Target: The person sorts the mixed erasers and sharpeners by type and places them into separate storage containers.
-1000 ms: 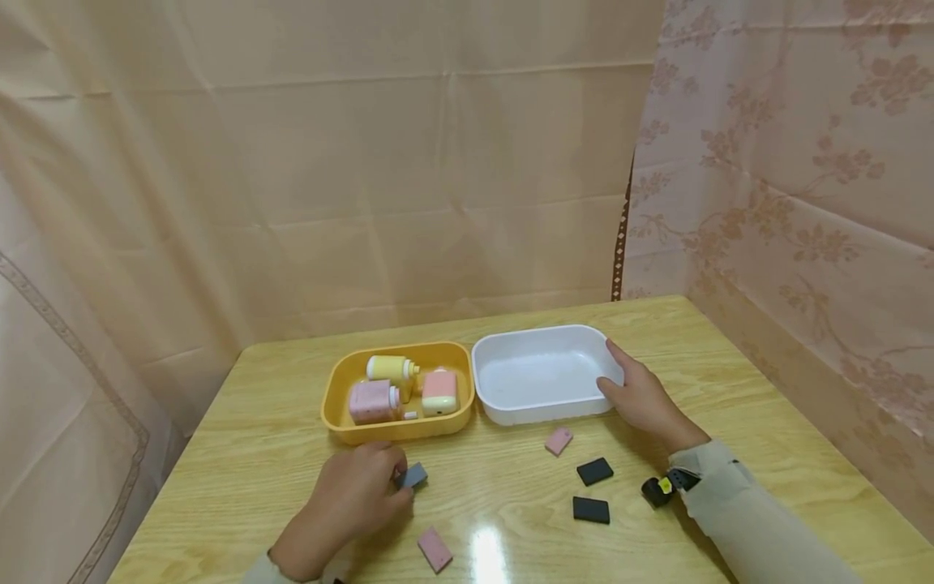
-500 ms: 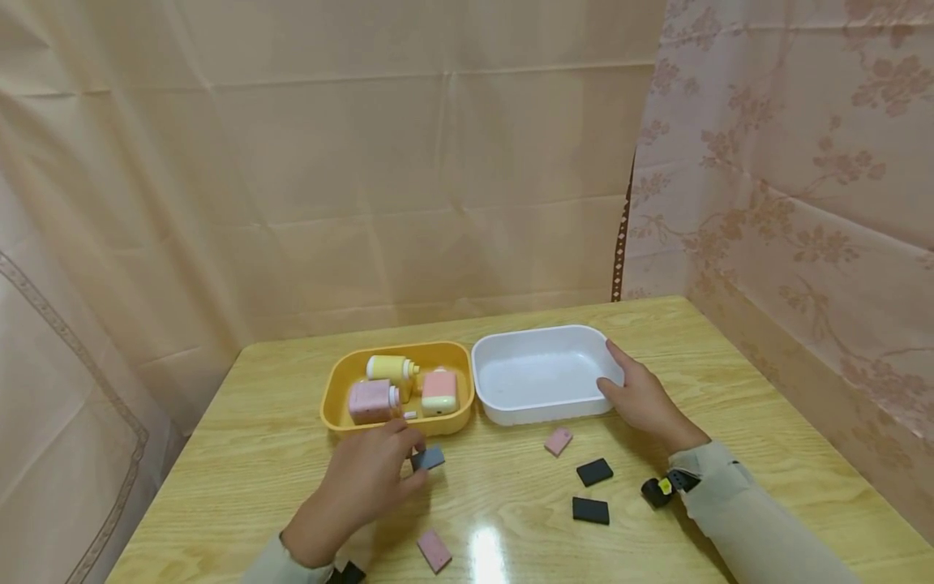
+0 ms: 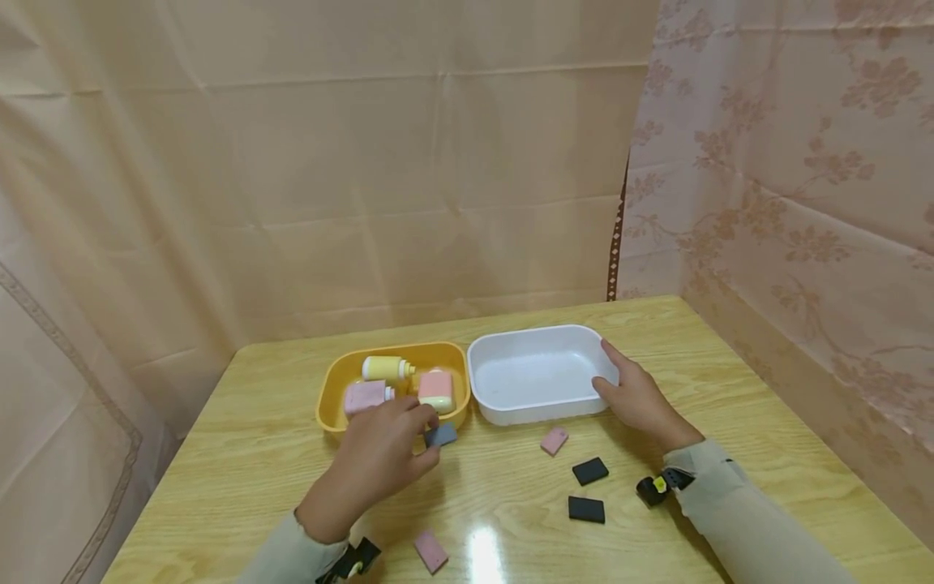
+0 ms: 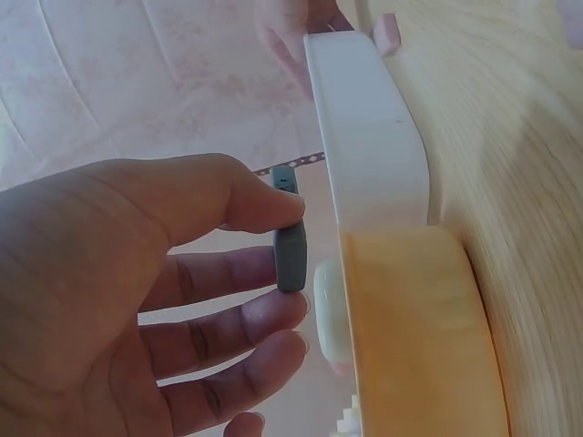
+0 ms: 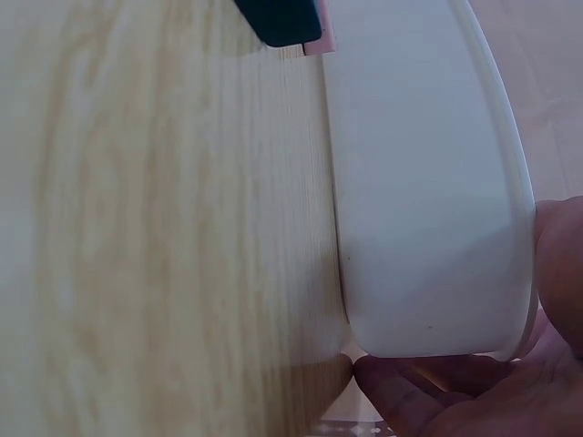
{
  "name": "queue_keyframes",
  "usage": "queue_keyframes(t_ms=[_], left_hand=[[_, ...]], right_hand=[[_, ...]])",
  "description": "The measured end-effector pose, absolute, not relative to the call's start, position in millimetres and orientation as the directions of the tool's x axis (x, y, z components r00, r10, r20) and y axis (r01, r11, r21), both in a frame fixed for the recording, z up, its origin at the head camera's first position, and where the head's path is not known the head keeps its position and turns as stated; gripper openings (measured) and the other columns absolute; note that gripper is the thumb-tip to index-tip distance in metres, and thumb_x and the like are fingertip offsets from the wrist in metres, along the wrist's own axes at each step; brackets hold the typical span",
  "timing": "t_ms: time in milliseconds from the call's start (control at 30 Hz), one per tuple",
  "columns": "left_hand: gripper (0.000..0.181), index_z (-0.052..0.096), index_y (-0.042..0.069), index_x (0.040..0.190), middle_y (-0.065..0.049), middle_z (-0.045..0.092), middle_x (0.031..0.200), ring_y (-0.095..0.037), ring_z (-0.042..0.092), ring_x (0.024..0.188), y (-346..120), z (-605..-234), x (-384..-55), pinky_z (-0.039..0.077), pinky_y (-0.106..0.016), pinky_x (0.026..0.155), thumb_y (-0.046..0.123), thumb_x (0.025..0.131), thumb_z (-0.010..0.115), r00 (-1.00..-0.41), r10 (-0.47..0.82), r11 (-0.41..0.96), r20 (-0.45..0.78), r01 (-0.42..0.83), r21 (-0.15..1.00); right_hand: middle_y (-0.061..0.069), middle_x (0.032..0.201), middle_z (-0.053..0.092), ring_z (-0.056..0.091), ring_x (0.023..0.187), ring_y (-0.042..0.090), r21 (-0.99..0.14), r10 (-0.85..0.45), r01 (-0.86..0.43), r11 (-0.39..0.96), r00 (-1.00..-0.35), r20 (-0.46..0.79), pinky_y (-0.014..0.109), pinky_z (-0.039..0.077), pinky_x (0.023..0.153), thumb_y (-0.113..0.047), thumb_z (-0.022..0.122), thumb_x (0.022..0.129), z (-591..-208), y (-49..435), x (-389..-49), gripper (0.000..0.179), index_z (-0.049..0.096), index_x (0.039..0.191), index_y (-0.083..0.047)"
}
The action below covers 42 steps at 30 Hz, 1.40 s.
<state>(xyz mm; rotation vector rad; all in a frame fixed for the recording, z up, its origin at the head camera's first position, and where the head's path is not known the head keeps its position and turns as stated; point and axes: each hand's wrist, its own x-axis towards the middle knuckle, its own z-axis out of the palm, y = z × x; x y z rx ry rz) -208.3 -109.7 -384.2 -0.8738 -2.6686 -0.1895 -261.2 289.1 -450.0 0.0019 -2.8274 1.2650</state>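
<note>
My left hand point(image 3: 387, 442) pinches a small flat grey block point(image 3: 441, 435) between thumb and fingers, raised in front of the yellow tray point(image 3: 321, 405). In the left wrist view the grey block point(image 4: 291, 241) is seen edge-on, with the other fingers spread below the thumb. My right hand point(image 3: 642, 397) grips the right end of the white tray point(image 3: 536, 415), thumb over its rim. From the right wrist, fingers show round the end of the white tray point(image 5: 428, 182). A pink block point(image 3: 554, 440) and two black blocks point(image 3: 590, 471) lie in front of it.
Inside the yellow tray lie a yellow bottle point(image 3: 385, 367), a pink bottle point(image 3: 365, 397) and a pink-and-cream bottle point(image 3: 436, 391). Another pink block point(image 3: 431, 551) sits near the front of the wooden table point(image 3: 241, 454). Curtains point(image 3: 438, 203) hang behind.
My left hand has lifted the grey block and carried it right and away from me, to the yellow tray's front edge. The right hand stays on the white tray.
</note>
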Motion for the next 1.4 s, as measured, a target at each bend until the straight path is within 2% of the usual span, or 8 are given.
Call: queue_keyframes(t_ms=[233,467,800,1400], left_hand=[[0.017,0.074,0.025,0.091,0.013,0.06,0.081,-0.005,0.052,0.066,-99,-379,-215,0.038,-0.022,0.053,0.035,0.078,0.079,-0.752,0.551,0.798,0.362,0.601,0.034],[0.018,0.073,0.024,0.092,0.008,0.063,0.084,-0.005,0.053,0.068,-89,-370,-224,0.041,-0.023,0.055,0.037,0.082,0.08,-0.742,0.555,0.785,0.375,0.617,0.058],[0.017,0.076,0.022,0.093,0.006,0.065,0.085,-0.007,0.051,0.068,-75,-359,-235,0.044,-0.025,0.058,0.036,0.084,0.079,-0.777,0.524,0.792,0.349,0.595,0.137],[0.02,0.077,0.021,0.1,0.004,0.069,0.097,-0.01,0.058,0.076,-54,-347,-252,0.049,-0.027,0.064,0.035,0.086,0.076,-0.818,0.497,0.799,0.29,0.562,0.215]], right_hand=[[0.027,0.169,0.019,0.024,0.153,0.05,-0.74,0.024,-0.007,0.673,-0.999,0.031,0.063,0.031,0.116,-0.016,0.054,0.105,-449,289,-262,0.076,0.009,0.166,-0.006],[0.026,0.169,0.019,0.023,0.153,0.05,-0.735,0.026,-0.002,0.678,-0.999,0.027,0.063,0.031,0.116,-0.016,0.055,0.105,-449,288,-262,0.077,0.009,0.166,-0.006],[0.027,0.169,0.017,0.023,0.153,0.05,-0.726,0.018,-0.005,0.687,-1.0,0.024,0.063,0.031,0.116,-0.015,0.054,0.105,-448,288,-261,0.077,0.008,0.166,-0.004],[0.028,0.168,0.018,0.023,0.153,0.051,-0.724,0.009,-0.02,0.69,-0.999,0.036,0.063,0.029,0.117,-0.015,0.055,0.105,-447,288,-262,0.077,0.009,0.165,-0.002]])
